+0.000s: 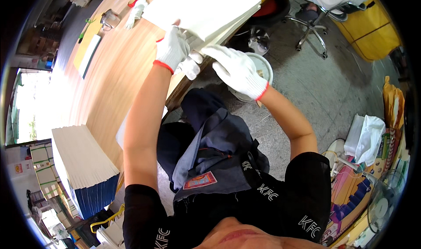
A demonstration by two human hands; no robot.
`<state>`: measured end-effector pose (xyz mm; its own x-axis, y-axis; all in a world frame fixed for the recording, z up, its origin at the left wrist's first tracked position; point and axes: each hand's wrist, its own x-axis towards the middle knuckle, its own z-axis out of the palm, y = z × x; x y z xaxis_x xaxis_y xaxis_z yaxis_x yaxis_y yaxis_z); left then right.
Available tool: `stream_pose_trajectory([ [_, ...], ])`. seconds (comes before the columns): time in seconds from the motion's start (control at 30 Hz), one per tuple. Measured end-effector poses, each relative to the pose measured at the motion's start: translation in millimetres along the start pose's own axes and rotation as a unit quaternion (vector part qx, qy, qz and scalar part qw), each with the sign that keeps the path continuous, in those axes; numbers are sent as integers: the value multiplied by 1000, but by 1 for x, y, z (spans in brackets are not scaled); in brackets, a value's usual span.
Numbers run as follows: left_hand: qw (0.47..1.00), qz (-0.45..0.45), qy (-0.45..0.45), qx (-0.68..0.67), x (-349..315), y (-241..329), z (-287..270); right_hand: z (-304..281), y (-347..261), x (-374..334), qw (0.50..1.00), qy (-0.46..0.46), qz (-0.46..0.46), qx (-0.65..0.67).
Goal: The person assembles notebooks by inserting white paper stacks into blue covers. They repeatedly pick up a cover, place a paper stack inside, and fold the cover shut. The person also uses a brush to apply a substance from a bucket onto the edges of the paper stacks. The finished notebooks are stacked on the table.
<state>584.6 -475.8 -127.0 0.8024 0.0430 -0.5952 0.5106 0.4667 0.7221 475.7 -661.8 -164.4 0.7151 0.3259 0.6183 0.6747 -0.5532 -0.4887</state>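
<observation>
A stack of large white sheets [204, 7] lies at the far edge of the wooden table, with its near corner close to both hands. My left hand [172, 49], in a white knit glove with a red cuff, is over the table just below that corner. One bare fingertip points forward, while the other fingers spread to the right. My right hand [237, 69], gloved the same way, is beyond the table edge with its fingers stretched toward the left hand and the corner. I cannot tell whether either hand touches the paper.
On the table [112, 82] are a glass mug [110, 19], a loose white glove [137, 12] and a thin booklet [89, 56]. A tall block of bound pages [83, 161] stands at near left. A whitish bucket [263, 69] stands below my right hand. Someone sits on a wheeled chair [313, 27].
</observation>
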Motion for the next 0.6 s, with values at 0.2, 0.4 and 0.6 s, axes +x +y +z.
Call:
stream_pose_trajectory([
  [0.2, 995, 99, 0, 27, 41, -16, -13, -6, 56, 23, 968, -162, 80, -173],
  [0.4, 997, 79, -2, -24, 27, 10, -4, -45, 183, 45, 968, 51, 88, -228],
  [0.6, 994, 95, -48, 34, -29, 73, -127, -58, 116, 117, 697, -92, 510, 495],
])
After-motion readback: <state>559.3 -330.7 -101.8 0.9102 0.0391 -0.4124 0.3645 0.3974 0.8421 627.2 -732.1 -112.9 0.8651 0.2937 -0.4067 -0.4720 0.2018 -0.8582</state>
